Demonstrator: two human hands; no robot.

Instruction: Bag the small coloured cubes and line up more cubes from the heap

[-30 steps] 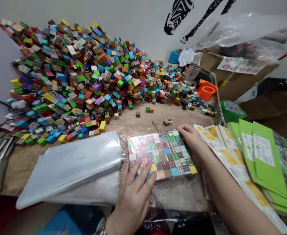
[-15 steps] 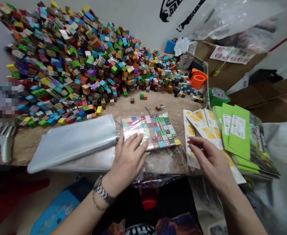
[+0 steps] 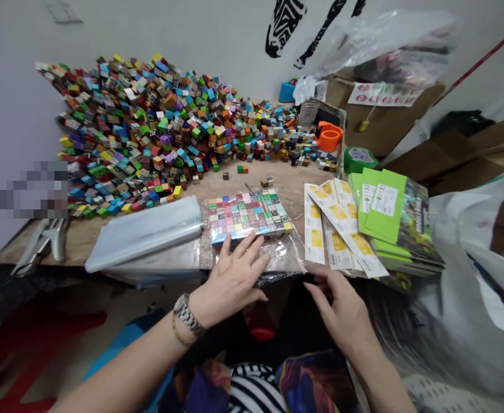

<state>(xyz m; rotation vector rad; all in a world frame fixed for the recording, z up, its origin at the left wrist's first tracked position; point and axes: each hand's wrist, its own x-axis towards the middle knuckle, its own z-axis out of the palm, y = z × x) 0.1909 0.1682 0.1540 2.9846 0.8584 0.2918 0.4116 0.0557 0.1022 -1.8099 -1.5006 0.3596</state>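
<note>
A flat layer of colourful printed blocks (image 3: 248,213) lies at the table's near side inside a clear plastic bag (image 3: 284,252). The bag's loose end reaches the table edge. My left hand (image 3: 237,278) has its fingers spread, with the fingertips at the near edge of the blocks; a watch is on that wrist. In front of the table edge is my right hand (image 3: 340,307), its fingers bent and thumb apart, with nothing visible in it. It is nearest to the bag's right corner and the yellow-and-white sticker strips (image 3: 336,221).
Behind lies a large heap of small blocks (image 3: 148,132). A stack of clear bags (image 3: 148,229) sits left, beside a metal handled tool (image 3: 47,244). Green printed cards (image 3: 383,201), a green tape roll (image 3: 359,159) and an orange tape dispenser (image 3: 329,136) are on the right.
My right hand has moved from over the sticker strips to in front of the table edge. My left hand has slid nearer to me, off the top of the blocks. The view has shifted.
</note>
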